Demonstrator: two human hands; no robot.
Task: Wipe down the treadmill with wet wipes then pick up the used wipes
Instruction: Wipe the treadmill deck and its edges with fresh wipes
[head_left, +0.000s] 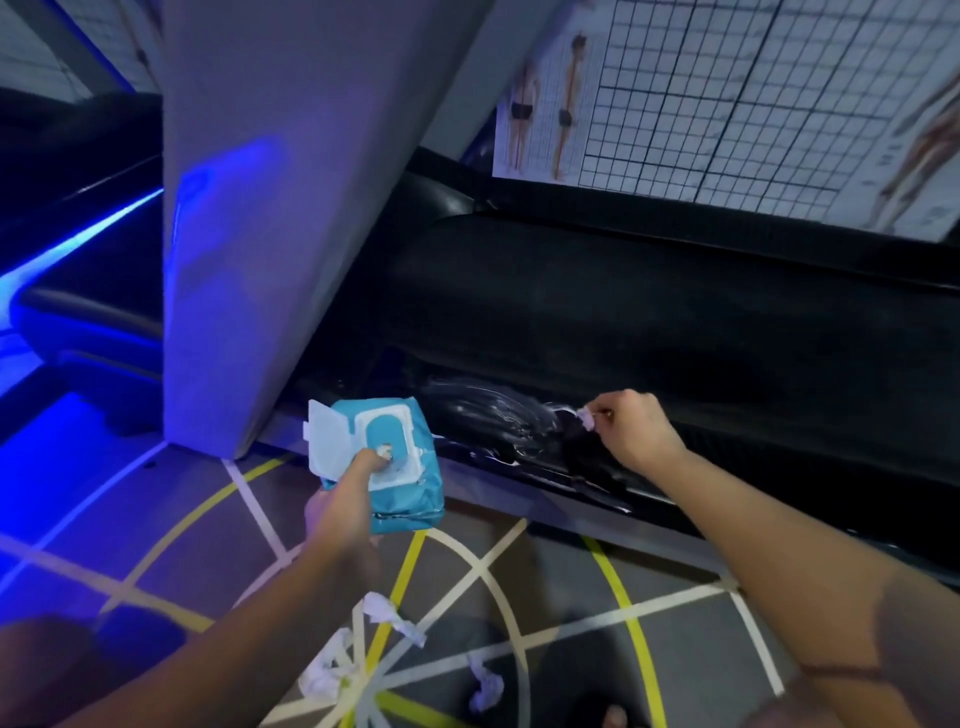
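Head view. One black treadmill (675, 322), with wet streaks (488, 410) on its near edge. Right hand (636, 434) pinches one small wipe (588, 420) against that edge. Left hand (348, 512) grips one blue wipes pack (382, 457), lid flipped open, beside the same edge. Three crumpled used wipes (387, 616) lie apart on the taped floor (675, 597) below

No legible text anywhere.

Grid poster (727, 104) of body figures, blue light strip (83, 239), floor (691, 649) — taped lines (488, 565)
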